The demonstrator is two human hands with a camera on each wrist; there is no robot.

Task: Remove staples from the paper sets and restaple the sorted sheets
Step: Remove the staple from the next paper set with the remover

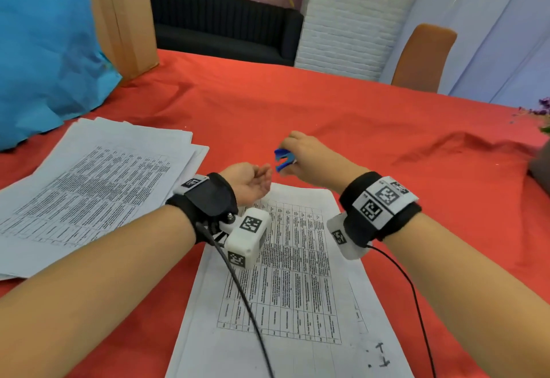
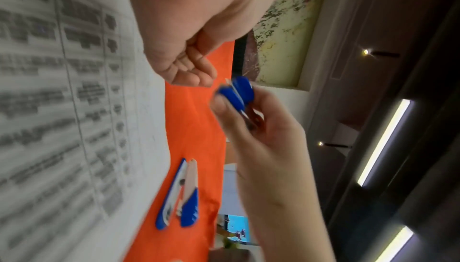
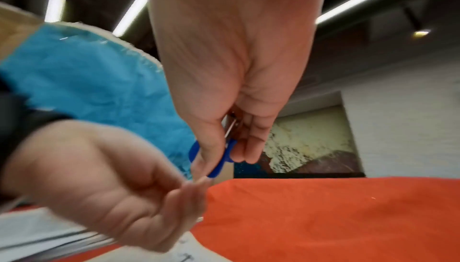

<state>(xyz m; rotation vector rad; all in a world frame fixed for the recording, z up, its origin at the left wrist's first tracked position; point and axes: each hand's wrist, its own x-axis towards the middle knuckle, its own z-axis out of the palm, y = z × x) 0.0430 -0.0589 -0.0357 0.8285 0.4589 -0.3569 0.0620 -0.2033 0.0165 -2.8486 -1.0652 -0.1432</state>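
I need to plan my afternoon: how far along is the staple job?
Done: cannot tell. In hand: right hand grips the blue staple remover above the front paper set; left hand reaches toward it. Left: the side stack, and restapling; stapler lies unused.

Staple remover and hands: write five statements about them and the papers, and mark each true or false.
1. The right hand pinches the blue staple remover. True.
2. The left hand presses flat on the paper set. False: it hovers palm up, fingers loosely curled, near the remover.
3. A blue and white stapler lies on the red cloth. True.
4. The stack of papers lies right of the set. False: left.
5. The remover rests on the cloth. False: it is held above it.
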